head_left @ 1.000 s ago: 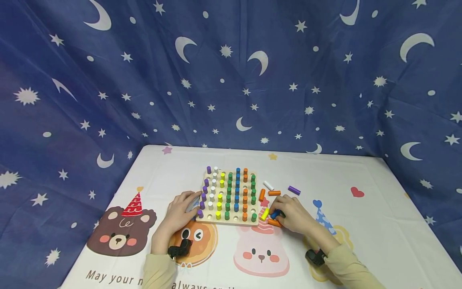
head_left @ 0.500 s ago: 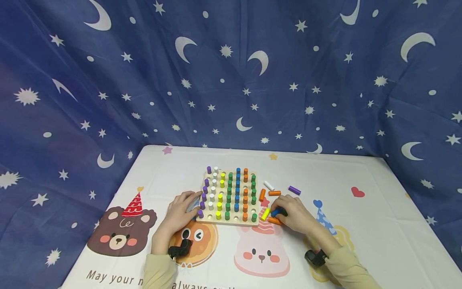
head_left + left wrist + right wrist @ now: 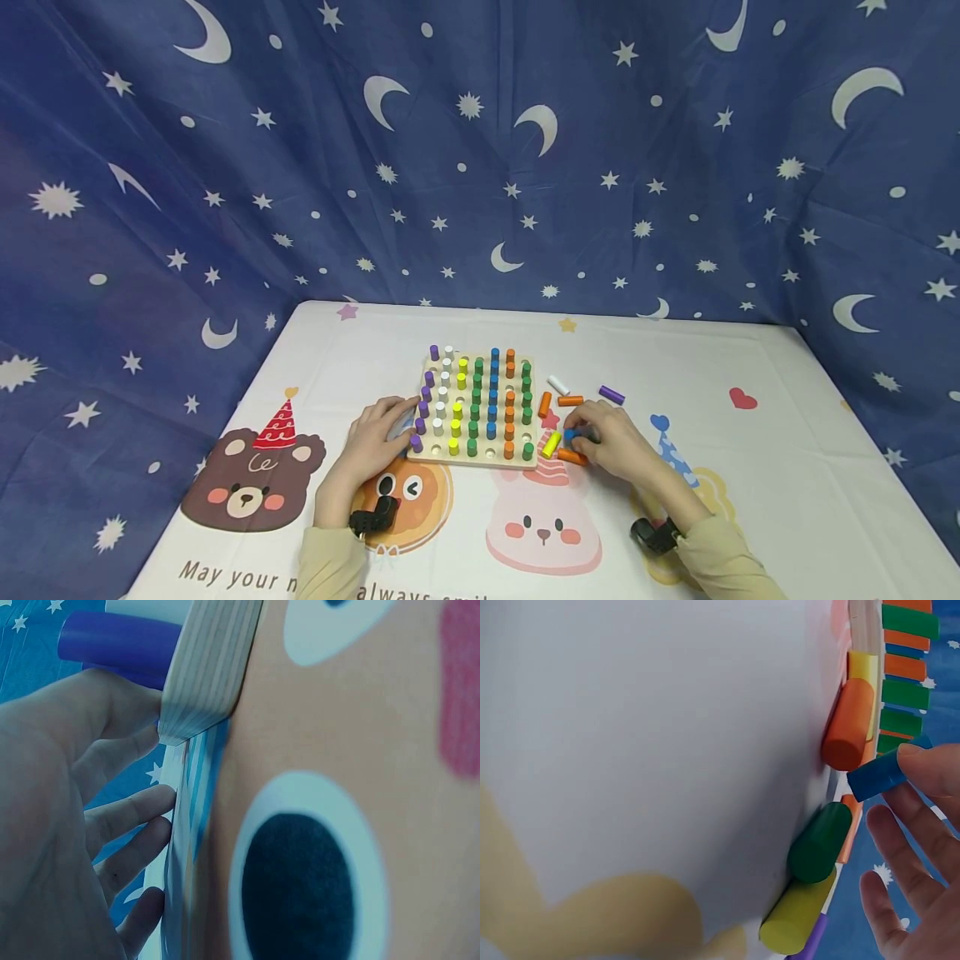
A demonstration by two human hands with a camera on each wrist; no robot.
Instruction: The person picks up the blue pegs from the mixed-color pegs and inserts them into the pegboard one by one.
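Between thumb and forefinger of my right hand [image 3: 617, 443] is a blue peg [image 3: 874, 778], tilted and lifted off the tablecloth. Under or beside that hand lie a green peg [image 3: 821, 844], a yellow peg [image 3: 799, 919] and an orange peg [image 3: 847, 724]. My left hand [image 3: 370, 443] rests at the left edge of a wooden pegboard [image 3: 472, 463], its thumb [image 3: 124, 701] touching the board's corner and the other fingers extended along the cloth. Columns of purple, white, yellow, green, blue, orange and green pegs stand in the board, with some bare holes.
Right of the board lie a white peg [image 3: 558, 386], a purple peg [image 3: 612, 395], two more orange pegs [image 3: 571, 401] and another yellow peg [image 3: 551, 444]. A printed white tablecloth [image 3: 787, 483] covers the table. Behind it hangs a blue curtain [image 3: 480, 208] with moons and stars.
My right hand has raised and turned the blue peg, which lay flatter before. The orange peg below that hand has shifted slightly away from me. My left hand and the board have stayed put.
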